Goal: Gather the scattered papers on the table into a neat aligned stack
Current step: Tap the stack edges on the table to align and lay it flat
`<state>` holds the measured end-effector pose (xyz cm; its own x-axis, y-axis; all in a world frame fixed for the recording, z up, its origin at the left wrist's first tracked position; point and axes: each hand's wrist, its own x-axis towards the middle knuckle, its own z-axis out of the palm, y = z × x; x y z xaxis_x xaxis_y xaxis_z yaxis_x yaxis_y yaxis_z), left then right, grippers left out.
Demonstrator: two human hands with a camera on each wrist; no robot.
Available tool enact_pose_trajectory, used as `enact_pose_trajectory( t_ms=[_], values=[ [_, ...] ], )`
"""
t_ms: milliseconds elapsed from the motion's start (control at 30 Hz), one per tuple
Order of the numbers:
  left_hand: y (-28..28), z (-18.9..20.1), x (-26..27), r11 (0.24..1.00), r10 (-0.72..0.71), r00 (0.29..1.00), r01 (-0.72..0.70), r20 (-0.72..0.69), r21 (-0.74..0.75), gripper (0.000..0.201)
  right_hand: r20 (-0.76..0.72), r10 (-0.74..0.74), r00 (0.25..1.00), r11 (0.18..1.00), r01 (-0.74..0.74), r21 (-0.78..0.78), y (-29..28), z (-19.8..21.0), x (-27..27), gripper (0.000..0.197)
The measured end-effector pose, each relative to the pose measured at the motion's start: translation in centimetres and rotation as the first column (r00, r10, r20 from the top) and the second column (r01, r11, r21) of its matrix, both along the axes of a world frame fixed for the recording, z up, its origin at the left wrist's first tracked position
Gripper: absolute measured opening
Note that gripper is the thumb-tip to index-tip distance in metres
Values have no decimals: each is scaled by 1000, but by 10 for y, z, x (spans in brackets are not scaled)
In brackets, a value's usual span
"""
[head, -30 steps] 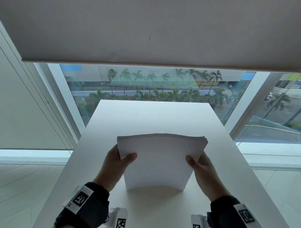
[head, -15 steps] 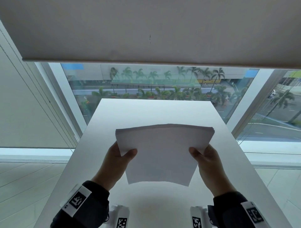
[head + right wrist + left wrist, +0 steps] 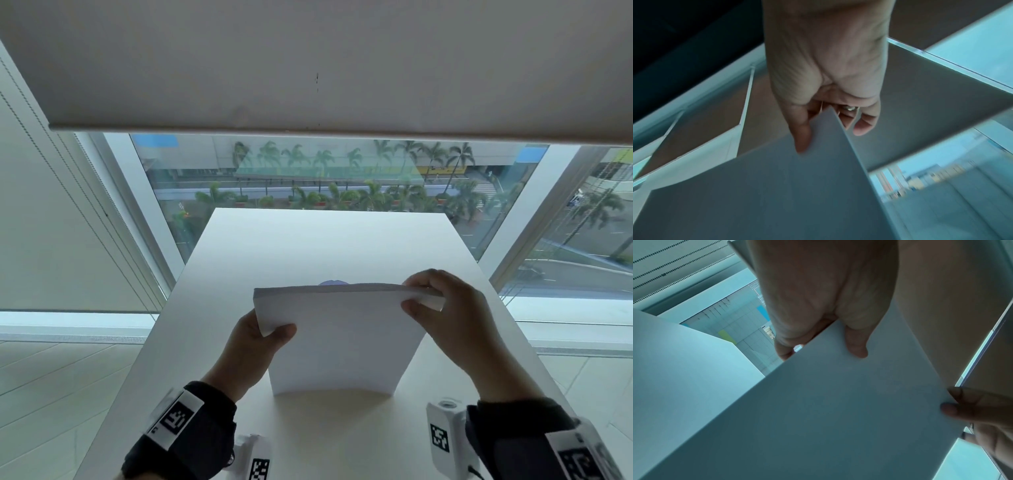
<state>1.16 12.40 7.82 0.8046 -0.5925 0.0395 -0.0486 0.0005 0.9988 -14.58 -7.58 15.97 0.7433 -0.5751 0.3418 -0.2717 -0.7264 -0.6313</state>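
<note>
A stack of white papers stands upright on its lower edge on the white table, its face bowed towards me. My left hand pinches the stack's left edge, thumb on the near face. My right hand grips the top right corner, fingers curled over the top edge. In the left wrist view the paper stack fills the frame under my left hand, and the right hand's fingers show at its far edge. In the right wrist view my right hand pinches the paper stack's corner.
The table stands against a large window with a lowered roller blind above. A small bluish shape peeks over the stack's top edge. Bare tabletop lies beyond and in front of the stack.
The stack went from lifted in the air to standing on the table. My right hand moved from the right edge up to the top right corner. The left hand kept its hold.
</note>
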Motion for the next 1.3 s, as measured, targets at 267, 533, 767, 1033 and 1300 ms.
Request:
enact_pose_trajectory(
  t_ms=[267,533,767,1033,1300],
  values=[
    [1,1,-1,1000,-16,1000,16,-21,-11,20,-487,124,864,811,-371,-453,60,23,44,41],
    [15,-9,4,997,-32,999,31,11,69,29,-395,191,898,822,-367,-436,71,20,59,12],
    [41,-22,12,952,305,948,-303,-88,27,112,-41,58,997,992,-62,-108,28,30,29,22],
    [32,-10,29,933,34,959,-132,-282,-336,98,208,-165,964,873,44,486,0,-40,6,5],
    [23,-11,12,982,79,988,-100,-135,-160,19,342,-305,889,725,-16,689,-1,-92,-1,33]
  ],
)
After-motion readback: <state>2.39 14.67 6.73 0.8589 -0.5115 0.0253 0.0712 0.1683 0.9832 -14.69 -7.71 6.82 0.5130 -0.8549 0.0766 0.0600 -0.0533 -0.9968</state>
